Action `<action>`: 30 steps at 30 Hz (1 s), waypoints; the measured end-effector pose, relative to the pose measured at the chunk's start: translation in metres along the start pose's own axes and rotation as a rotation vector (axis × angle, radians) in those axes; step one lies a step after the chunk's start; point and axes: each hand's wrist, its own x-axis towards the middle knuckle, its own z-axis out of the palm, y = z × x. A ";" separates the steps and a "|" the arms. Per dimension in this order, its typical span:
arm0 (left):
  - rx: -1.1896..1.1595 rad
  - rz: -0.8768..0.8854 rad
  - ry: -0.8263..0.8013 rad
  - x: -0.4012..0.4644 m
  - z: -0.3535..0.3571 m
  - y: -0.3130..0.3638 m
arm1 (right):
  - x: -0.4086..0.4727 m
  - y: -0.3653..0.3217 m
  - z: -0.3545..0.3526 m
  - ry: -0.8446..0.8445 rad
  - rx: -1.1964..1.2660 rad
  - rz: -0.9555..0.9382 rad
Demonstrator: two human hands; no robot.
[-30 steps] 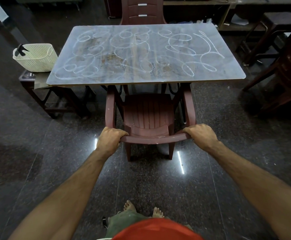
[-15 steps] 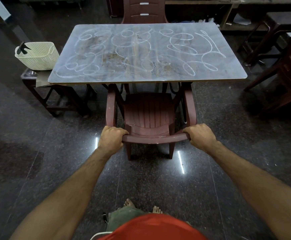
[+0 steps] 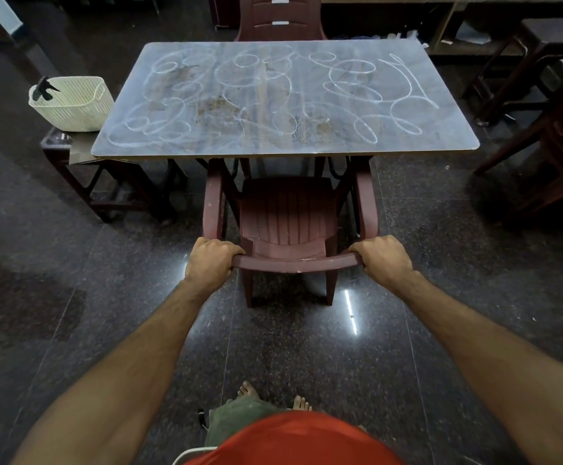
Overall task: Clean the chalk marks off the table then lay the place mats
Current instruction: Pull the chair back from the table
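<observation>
A grey rectangular table (image 3: 441,135) stands ahead, its top covered in white chalk loops (image 3: 350,82) and some brown smudges. A maroon plastic chair (image 3: 286,209) is tucked partly under the table's near edge. My left hand (image 3: 211,260) grips the left end of the chair's top rail. My right hand (image 3: 385,260) grips the right end of the same rail. No place mats or cloth are in view.
A cream ribbed basket (image 3: 75,105) with a black item on its rim sits on a dark low stool (image 3: 58,152) left of the table. Another maroon chair (image 3: 280,18) stands at the far side. Dark wooden furniture (image 3: 541,95) crowds the right. The floor is polished dark stone.
The view has shifted slightly; the table and chair sit a little lower in the frame. Both hands keep the same grip on the chair rail.
</observation>
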 end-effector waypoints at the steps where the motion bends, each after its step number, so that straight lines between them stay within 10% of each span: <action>1: -0.002 -0.006 -0.003 0.000 0.000 0.000 | 0.000 0.000 0.000 -0.002 0.000 0.000; 30: -0.085 0.024 -0.002 -0.010 -0.002 0.013 | -0.011 -0.008 0.000 -0.001 -0.026 0.020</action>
